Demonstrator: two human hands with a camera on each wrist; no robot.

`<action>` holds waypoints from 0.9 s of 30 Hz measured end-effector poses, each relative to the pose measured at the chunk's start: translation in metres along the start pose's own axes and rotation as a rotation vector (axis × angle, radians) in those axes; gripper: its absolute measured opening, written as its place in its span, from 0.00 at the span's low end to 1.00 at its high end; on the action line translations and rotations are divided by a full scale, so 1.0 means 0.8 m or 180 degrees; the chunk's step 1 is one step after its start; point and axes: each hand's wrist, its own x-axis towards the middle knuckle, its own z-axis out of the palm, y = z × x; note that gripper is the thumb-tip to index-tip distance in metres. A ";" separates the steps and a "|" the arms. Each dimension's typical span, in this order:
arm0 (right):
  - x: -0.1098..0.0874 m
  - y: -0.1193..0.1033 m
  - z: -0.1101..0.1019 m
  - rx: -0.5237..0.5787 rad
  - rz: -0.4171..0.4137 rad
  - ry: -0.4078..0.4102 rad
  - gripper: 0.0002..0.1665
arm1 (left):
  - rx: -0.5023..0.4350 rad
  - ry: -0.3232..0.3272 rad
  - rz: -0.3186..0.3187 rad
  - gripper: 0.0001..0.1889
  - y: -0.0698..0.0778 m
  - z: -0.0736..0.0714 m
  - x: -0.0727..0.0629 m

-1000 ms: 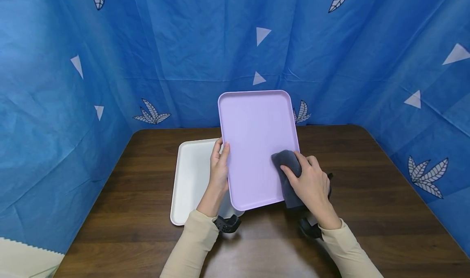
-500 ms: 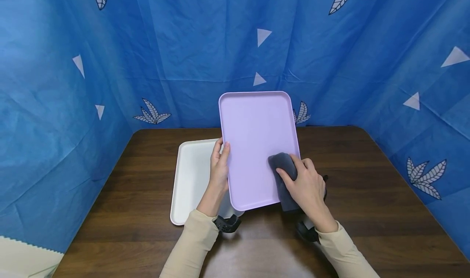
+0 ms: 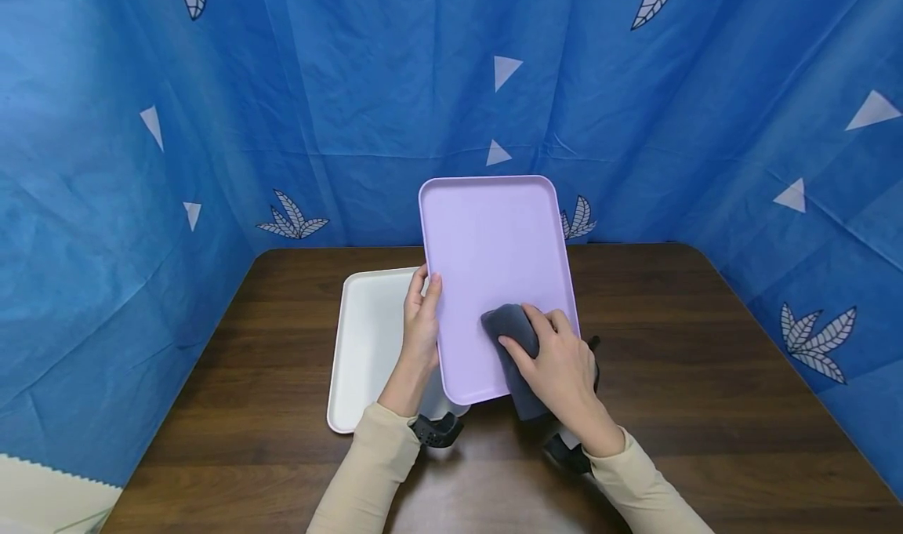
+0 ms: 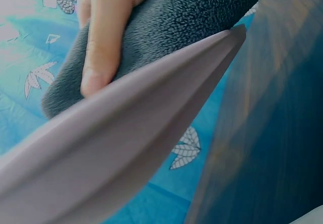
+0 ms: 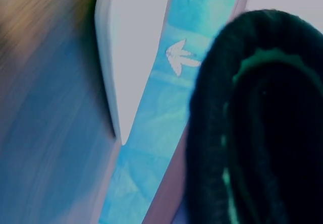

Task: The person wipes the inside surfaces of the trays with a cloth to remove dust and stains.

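Observation:
A lilac rectangular tray [image 3: 494, 244] is held up tilted above the table, its inner face toward the head camera. My left hand [image 3: 421, 322] grips its left edge, thumb on the near side. Against the tray's lower middle, my right hand [image 3: 557, 369] holds a folded dark grey cloth [image 3: 513, 334]. The left wrist view shows the fuzzy cloth [image 4: 166, 22] with a finger over it, right at the tray's rim [image 4: 126, 113]. The dark fold of the cloth [image 5: 207, 158] fills much of the right wrist view.
Behind the left hand, a white tray [image 3: 363, 346] lies on the brown wooden table [image 3: 670, 346], partly covered by the lilac tray. A blue patterned curtain [image 3: 353, 110] hangs around the table's back and sides.
My right hand has slid the cloth left and slightly down across the lilac tray, from near its right edge toward the lower middle. The left hand and tray have hardly moved.

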 end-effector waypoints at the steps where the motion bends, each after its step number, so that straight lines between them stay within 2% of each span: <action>1: 0.000 -0.004 0.001 0.0005 -0.0023 -0.0007 0.33 | -0.0003 -0.0001 0.0003 0.14 0.000 0.000 0.000; 14: -0.005 -0.051 0.010 -0.0082 -0.0510 -0.0048 0.36 | 0.0053 0.0015 -0.0003 0.14 -0.001 0.000 -0.001; 19: -0.006 -0.058 0.010 -0.0099 -0.0539 -0.0082 0.36 | 0.0089 0.0069 -0.0037 0.14 -0.001 0.000 0.000; 27: -0.008 -0.050 0.009 -0.0060 -0.0460 -0.0071 0.36 | 0.0104 0.0041 -0.0036 0.14 -0.003 0.002 0.000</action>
